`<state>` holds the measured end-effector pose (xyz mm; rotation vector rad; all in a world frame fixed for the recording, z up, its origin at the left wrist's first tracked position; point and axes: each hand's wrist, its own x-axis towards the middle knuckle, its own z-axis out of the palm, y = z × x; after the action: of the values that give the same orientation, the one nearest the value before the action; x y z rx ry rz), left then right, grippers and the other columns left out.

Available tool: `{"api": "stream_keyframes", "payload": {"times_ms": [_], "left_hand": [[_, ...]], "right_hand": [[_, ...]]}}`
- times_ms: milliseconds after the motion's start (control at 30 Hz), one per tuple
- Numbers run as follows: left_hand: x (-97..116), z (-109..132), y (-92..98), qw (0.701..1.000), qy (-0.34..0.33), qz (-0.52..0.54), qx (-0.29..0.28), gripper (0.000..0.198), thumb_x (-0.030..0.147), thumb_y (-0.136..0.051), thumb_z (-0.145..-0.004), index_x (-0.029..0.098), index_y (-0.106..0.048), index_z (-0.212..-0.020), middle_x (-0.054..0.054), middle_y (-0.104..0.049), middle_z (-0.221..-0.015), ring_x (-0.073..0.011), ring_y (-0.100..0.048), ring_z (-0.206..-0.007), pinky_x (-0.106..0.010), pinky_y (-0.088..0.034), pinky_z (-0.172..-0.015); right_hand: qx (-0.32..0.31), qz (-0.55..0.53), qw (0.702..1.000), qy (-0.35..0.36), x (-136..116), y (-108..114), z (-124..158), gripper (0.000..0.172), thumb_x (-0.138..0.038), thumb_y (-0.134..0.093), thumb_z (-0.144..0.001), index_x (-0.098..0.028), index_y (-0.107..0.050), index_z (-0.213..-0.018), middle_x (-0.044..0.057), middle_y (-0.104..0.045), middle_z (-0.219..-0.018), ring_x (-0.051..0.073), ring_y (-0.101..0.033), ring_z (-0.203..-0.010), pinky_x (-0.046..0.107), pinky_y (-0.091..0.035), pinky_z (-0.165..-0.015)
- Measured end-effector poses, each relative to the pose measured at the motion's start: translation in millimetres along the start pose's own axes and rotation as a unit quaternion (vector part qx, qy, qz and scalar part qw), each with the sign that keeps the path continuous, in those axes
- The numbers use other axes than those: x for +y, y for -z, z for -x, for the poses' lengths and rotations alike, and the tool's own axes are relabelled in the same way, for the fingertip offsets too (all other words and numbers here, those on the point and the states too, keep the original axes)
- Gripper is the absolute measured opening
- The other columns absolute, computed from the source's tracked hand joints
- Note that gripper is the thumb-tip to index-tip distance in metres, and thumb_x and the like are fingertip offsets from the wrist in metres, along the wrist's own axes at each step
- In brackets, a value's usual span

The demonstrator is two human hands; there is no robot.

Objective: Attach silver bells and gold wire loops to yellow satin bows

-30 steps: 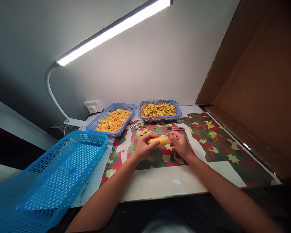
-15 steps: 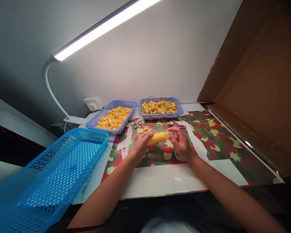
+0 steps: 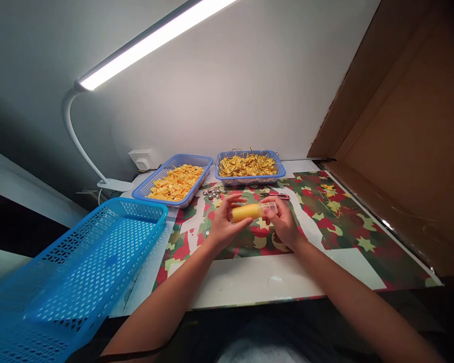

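Observation:
Over the middle of the table I hold a yellow cylinder [image 3: 245,213] that looks like a thread spool, with a clear ribbed plastic end [image 3: 269,207] on the right. My left hand [image 3: 225,222] is cupped loosely round its yellow end, fingers above and thumb along the lower edge. The fingers and thumb of my right hand [image 3: 283,222] pinch the clear end. Just behind the hands lie several small silvery balls [image 3: 213,193], perhaps bells. Thread snips [image 3: 282,196] with a pinkish handle rest behind my right hand.
Blue baskets hold yellow fabric-like pieces [image 3: 177,182] and golden pieces with cords [image 3: 247,165]. A larger blue basket [image 3: 109,262] stands at left, below a lit lamp [image 3: 155,45]. A cardboard wall [image 3: 401,111] borders the right. Yellow scraps [image 3: 333,199] lie on the patterned cover [image 3: 348,232].
My left hand's fingers have spread and its thumb has swung out beneath the yellow spool. My right hand keeps the clear end, which now shows more plainly. The view has shifted slightly.

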<state>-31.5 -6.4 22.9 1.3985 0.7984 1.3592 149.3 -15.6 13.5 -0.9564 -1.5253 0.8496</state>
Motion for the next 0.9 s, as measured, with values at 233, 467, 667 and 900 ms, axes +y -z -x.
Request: {"api": "stream_keyframes", "payload": {"times_ms": [233,467,667,900], "left_hand": [[2,-2,3.6,0.997,0.068,0.019,-0.013,0.042,0.039,-0.075,-0.073,0.018,-0.055,-0.104,-0.001,-0.062,-0.082,-0.0135,-0.063,-0.064,-0.024,-0.053,-0.056],[1,-2,1.3,0.999,0.031,0.040,0.003,0.048,0.035,-0.082,-0.063,0.021,-0.054,-0.100,0.001,-0.055,-0.088,-0.0113,-0.056,-0.070,-0.023,-0.054,-0.060],[-1,-1,1.2,0.999,0.017,0.027,0.008,0.046,0.036,-0.080,-0.065,0.021,-0.055,-0.100,0.000,-0.056,-0.088,-0.0122,-0.056,-0.069,-0.024,-0.053,-0.059],[0,-1,5.5,0.999,-0.018,-0.023,0.033,0.033,0.046,-0.069,-0.076,0.019,-0.065,-0.093,-0.004,-0.064,-0.089,-0.0168,-0.061,-0.076,-0.027,-0.052,-0.064]], "right_hand": [[0.016,0.027,0.999,0.037,-7,3,5,0.026,-0.030,-0.053,-0.082,-0.026,-0.056,-0.107,0.000,-0.060,-0.095,0.017,-0.056,-0.081,0.030,-0.046,-0.073],[0.013,0.047,0.999,0.020,-5,1,3,0.028,-0.036,-0.058,-0.084,-0.026,-0.053,-0.111,0.001,-0.060,-0.090,0.018,-0.056,-0.077,0.029,-0.045,-0.067],[0.011,0.055,0.998,0.016,-7,0,2,0.023,-0.036,-0.059,-0.083,-0.024,-0.055,-0.102,0.000,-0.060,-0.085,0.017,-0.056,-0.075,0.028,-0.045,-0.065],[0.013,0.054,0.998,0.026,-11,1,6,0.024,-0.033,-0.061,-0.079,-0.025,-0.056,-0.101,0.000,-0.061,-0.088,0.017,-0.057,-0.076,0.029,-0.047,-0.067]]}}
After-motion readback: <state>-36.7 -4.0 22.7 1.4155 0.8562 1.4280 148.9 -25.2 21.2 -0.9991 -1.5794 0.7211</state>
